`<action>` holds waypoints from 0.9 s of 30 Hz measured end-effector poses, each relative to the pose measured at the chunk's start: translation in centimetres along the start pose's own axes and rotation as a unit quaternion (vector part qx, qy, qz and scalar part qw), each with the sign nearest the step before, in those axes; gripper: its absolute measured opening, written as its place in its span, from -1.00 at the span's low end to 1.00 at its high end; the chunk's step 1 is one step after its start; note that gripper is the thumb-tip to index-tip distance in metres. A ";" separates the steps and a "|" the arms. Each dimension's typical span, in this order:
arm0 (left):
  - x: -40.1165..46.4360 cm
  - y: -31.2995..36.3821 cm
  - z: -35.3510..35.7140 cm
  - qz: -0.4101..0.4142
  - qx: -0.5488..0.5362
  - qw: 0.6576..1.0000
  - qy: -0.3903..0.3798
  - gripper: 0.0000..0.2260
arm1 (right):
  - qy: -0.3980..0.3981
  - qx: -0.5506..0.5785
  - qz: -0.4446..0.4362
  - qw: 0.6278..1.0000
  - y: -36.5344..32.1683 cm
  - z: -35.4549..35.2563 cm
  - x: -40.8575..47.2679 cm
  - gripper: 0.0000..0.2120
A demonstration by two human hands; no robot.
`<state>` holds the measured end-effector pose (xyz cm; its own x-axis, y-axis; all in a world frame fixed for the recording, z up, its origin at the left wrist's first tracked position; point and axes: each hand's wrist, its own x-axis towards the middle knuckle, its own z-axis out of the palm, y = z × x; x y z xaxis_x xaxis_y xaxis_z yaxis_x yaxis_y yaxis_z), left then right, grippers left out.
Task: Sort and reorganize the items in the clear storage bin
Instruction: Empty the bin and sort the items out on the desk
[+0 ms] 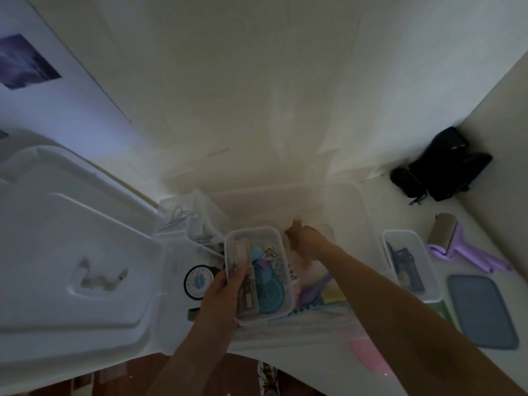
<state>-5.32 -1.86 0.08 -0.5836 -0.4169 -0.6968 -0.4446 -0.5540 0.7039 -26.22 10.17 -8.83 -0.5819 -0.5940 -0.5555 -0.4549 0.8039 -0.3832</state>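
The large clear storage bin (354, 195) stands on a white table in front of me, dim and blurred. My left hand (225, 287) grips the left rim of a small clear rectangular container (257, 232) full of small items, among them a teal round object (271, 295); it is held over the bin's near left part. My right hand (304, 238) reaches deeper into the bin, fingers curled downward; whether it holds anything is hidden. Purple (314, 290), yellow and pink items lie in the bin below.
The bin's white lid (71, 252) lies to the left. A second small clear container (411, 264) sits right of the bin, a grey-blue lid (483, 310) beside it. A purple lint roller (457, 244) and black pouches (440, 167) lie farther right. A pink disc (368, 355) is near the front edge.
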 end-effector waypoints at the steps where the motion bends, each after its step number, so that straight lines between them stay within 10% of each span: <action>1: -0.1 0.0 0.0 0.001 -0.002 1.000 -0.004 -0.46 | 0.030 0.008 0.002 1.000 0.3 -0.3 -0.3 -0.59; 6: -1.7 0.6 1.8 0.027 0.031 0.999 -0.018 -0.35 | 0.212 0.230 -0.027 0.949 1.4 -4.7 -8.1 -0.91; 13: -7.8 -0.6 13.0 0.051 0.130 0.986 -0.095 -0.68 | 0.255 0.658 -0.043 0.707 7.8 -9.1 -27.7 -0.58; 19: -13.2 -10.0 24.8 -0.001 0.148 0.965 -0.218 -0.72 | 0.271 0.750 0.081 0.598 17.2 -5.7 -39.2 -0.53; 23: -14.5 -18.4 31.4 -0.025 0.152 0.962 -0.227 -0.39 | 0.295 0.638 0.217 0.677 23.4 -0.4 -43.1 -0.50; 27: -13.8 -24.9 35.1 -0.057 0.233 0.948 -0.209 -0.59 | 0.307 0.536 0.323 0.717 28.8 5.2 -43.6 -0.31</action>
<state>-9.99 42.99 -2.99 -0.6882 0.0023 -0.7255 -0.7166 -0.1584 0.6793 -10.46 59.34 0.54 -0.7749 0.2761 -0.5685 0.6309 0.2835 -0.7222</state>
